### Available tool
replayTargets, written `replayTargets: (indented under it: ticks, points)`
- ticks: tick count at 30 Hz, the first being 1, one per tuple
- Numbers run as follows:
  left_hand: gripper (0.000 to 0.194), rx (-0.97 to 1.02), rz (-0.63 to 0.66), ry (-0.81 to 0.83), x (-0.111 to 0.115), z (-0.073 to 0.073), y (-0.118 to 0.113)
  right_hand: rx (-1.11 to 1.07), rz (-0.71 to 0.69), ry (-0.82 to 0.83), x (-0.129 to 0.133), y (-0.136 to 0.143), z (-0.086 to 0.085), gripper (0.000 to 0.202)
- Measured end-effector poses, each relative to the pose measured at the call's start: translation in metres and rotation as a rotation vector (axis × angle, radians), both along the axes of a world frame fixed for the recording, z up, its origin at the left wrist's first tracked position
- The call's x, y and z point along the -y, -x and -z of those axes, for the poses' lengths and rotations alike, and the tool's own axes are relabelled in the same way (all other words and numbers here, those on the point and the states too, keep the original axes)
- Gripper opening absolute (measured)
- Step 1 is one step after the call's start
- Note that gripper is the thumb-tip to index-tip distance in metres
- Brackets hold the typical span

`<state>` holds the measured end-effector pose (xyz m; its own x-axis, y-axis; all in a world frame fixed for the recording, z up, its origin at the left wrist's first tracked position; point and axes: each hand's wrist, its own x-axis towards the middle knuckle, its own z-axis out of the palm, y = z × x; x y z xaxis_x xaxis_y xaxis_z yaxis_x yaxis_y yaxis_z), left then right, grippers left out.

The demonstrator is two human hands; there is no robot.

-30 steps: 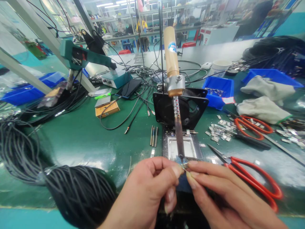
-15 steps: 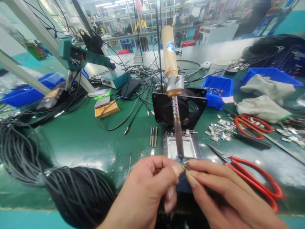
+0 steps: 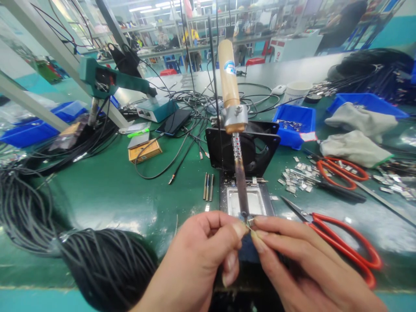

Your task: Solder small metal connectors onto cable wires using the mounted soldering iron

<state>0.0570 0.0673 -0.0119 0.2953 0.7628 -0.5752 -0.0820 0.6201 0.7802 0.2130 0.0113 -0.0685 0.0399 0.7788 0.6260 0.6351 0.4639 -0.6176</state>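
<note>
My left hand [image 3: 212, 247] is closed in a pinch under the tip of an upright soldering iron [image 3: 241, 184]; what its fingers hold is too small to make out. Against it, my right hand [image 3: 286, 255] pinches a small silver metal piece [image 3: 250, 220] between its fingertips. A thin pale strand [image 3: 249, 228] runs between the two sets of fingertips. The iron has a wooden handle and hangs tip down in a metal clamp [image 3: 234, 118]. Behind the hands lies a shallow metal tray [image 3: 231, 201], and a black fan [image 3: 214, 151] stands beyond it.
Red-handled scissors [image 3: 344, 242] lie right of my hands, near a second pair [image 3: 341, 171] and scattered metal pieces [image 3: 297, 177]. A blue bin [image 3: 294, 115] and gloves [image 3: 354, 147] sit farther back. On the left are a coiled cable bundle [image 3: 107, 260] and a wooden box [image 3: 145, 151].
The whole view has shifted very slightly, so the bench items sit a little farther left. Both hands keep their pinch at the iron's tip.
</note>
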Motion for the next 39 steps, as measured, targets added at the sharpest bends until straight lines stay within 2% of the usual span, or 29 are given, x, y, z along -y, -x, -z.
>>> replayTargets:
  ticks: [21, 39]
  points:
    - [0.023, -0.008, 0.018, -0.029, -0.001, -0.003, -0.001, -0.093, 0.061, 0.011, -0.002, 0.007, -0.004, 0.019]
    - [0.021, -0.020, 0.021, -0.040, -0.001, -0.002, 0.000, -0.157, 0.058, 0.007, -0.005, 0.010, -0.003, 0.023]
